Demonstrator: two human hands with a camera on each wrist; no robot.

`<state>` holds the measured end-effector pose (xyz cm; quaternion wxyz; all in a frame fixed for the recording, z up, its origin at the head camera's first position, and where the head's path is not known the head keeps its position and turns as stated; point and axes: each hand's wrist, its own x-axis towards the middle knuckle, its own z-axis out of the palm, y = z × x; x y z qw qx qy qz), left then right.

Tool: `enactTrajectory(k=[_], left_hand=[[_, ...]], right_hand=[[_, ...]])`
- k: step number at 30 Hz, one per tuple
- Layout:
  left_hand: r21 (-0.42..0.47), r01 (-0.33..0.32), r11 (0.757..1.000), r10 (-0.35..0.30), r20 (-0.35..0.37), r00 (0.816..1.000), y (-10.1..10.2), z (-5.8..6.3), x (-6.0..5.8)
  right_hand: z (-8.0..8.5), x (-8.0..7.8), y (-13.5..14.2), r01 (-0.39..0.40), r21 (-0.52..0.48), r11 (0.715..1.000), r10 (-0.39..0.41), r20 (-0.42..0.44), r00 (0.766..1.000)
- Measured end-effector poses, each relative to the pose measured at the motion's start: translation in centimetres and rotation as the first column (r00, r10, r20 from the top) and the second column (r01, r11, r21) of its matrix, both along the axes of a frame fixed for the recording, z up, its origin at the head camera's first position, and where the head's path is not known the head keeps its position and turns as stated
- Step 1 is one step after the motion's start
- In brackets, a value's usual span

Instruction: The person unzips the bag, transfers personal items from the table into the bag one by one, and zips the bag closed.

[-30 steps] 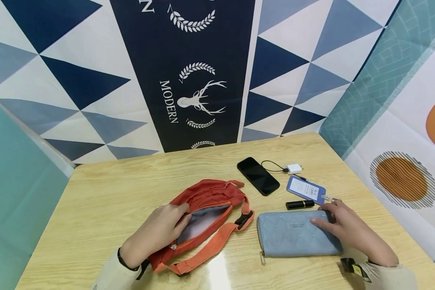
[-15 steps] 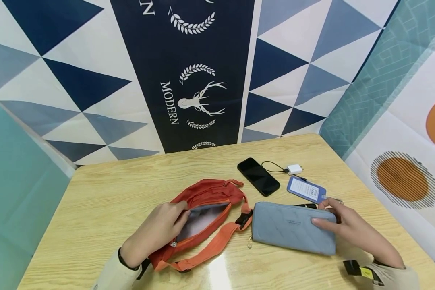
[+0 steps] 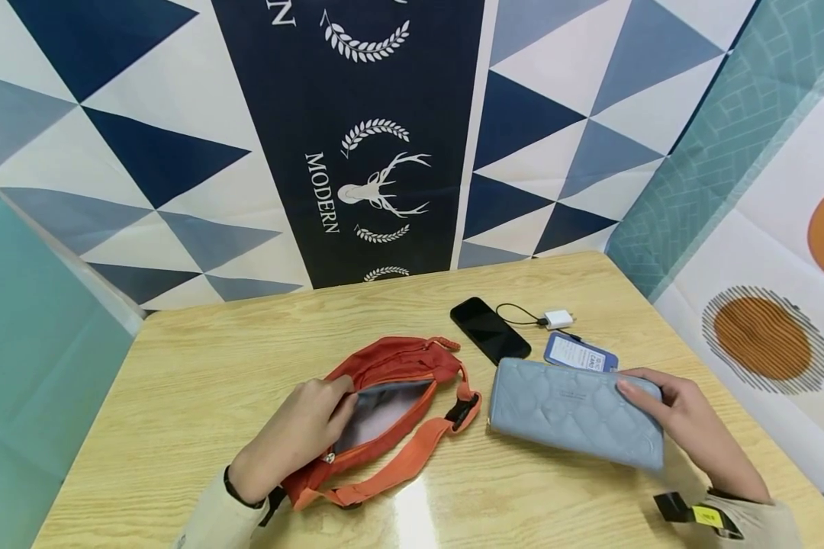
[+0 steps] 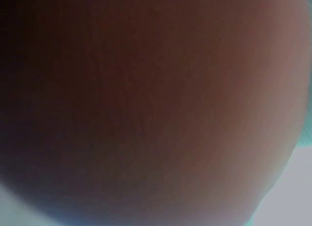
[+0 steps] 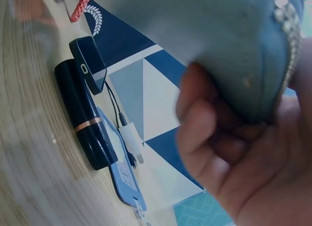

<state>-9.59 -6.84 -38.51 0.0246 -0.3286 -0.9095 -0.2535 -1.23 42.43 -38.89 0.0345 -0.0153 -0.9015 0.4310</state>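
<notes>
A red waist bag (image 3: 384, 352) with an orange strap lies unzipped, its pale lining (image 3: 379, 418) showing. At the near left edge of its opening, my left hand (image 3: 302, 427) pinches the rim between thumb and fingers. The left wrist view is filled by blurred skin. My right hand (image 3: 693, 419) grips the right end of a blue-grey quilted zip wallet (image 3: 570, 408), thumb on top and fingers curled beneath. In the right wrist view the wallet (image 5: 229, 46) hangs above the table, apart from it, with the fingers (image 5: 197, 128) bent under its end.
Behind the wallet lie a black phone (image 3: 489, 328), a white charger plug (image 3: 558, 319) with a black cable, and a blue card holder (image 3: 580, 351). A black lipstick-like tube (image 5: 85, 114) shows in the right wrist view. A patterned wall (image 3: 384, 191) borders the table's back.
The right hand has lifted the wallet off the table, swinging it left and then up and away from me, so it now covers the black tube. The left hand stays at the bag's rim.
</notes>
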Motion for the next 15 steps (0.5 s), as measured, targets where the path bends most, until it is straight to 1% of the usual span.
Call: enactTrajectory(k=[4,6,8,9,11,12,15], left_hand=[[0.006,-0.001,1.000,0.001,0.004,1.000,0.06,0.01,0.01],[0.009,0.006,1.000,-0.006,0.007,1.000,0.12,0.00,0.01],[0.004,0.019,1.000,-0.019,0.012,1.000,0.15,-0.02,0.03],[0.002,0.027,1.000,-0.027,0.019,0.999,0.15,-0.02,0.06],[-0.004,0.046,0.999,-0.046,0.034,0.998,0.16,-0.01,0.11],[-0.009,0.051,0.999,-0.051,0.043,0.998,0.16,0.01,0.13],[-0.016,0.058,0.998,-0.057,0.057,0.997,0.17,0.04,0.18]], right_hand=[[-0.13,0.15,0.31,0.094,-0.089,0.992,-0.098,-0.048,0.994],[-0.31,0.08,0.51,0.122,-0.191,0.974,-0.140,-0.082,0.987],[-0.51,-0.06,0.63,0.116,-0.310,0.944,-0.162,-0.124,0.979],[-0.60,-0.14,0.64,0.105,-0.371,0.923,-0.168,-0.143,0.975],[-0.77,-0.30,0.52,0.087,-0.486,0.870,-0.191,-0.170,0.967],[-0.85,-0.32,0.40,0.075,-0.525,0.848,-0.199,-0.183,0.963],[-0.93,-0.33,-0.09,0.092,-0.587,0.804,-0.254,-0.199,0.947]])
